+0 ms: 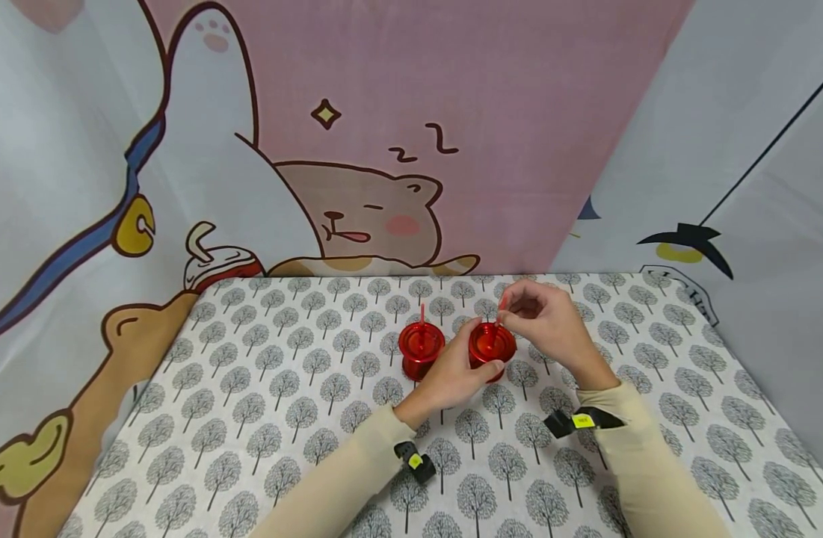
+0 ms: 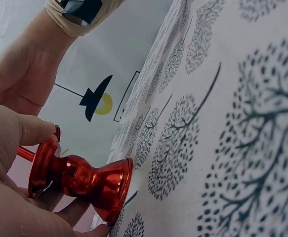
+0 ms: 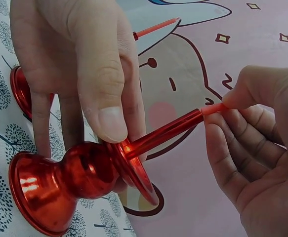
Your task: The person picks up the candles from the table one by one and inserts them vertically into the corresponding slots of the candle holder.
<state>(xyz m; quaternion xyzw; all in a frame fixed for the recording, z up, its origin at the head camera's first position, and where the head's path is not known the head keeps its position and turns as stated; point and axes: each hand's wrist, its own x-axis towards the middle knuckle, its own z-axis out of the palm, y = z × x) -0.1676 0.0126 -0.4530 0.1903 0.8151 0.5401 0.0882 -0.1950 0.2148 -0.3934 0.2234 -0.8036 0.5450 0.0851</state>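
Observation:
A shiny red metal candlestick (image 1: 490,344), with a wide dish and a narrow upright tube, stands on the patterned cloth. My left hand (image 1: 453,372) grips it round the dish, the thumb on the dish in the right wrist view. At the tube's top my right hand (image 1: 549,323) pinches a thin pinkish-red candle (image 3: 213,108) between thumb and fingers. The candle's lower end meets the tube's mouth; how deep it sits, I cannot tell. Just left of the left hand is a second red candlestick (image 1: 421,350), with a thin candle (image 1: 422,314) upright in it.
A white cloth (image 1: 270,441) printed with grey trees covers the table. Behind it hangs a pink and white curtain (image 1: 519,112) with cartoon animals. Each wrist carries a black strap (image 1: 415,462) with a yellow tag.

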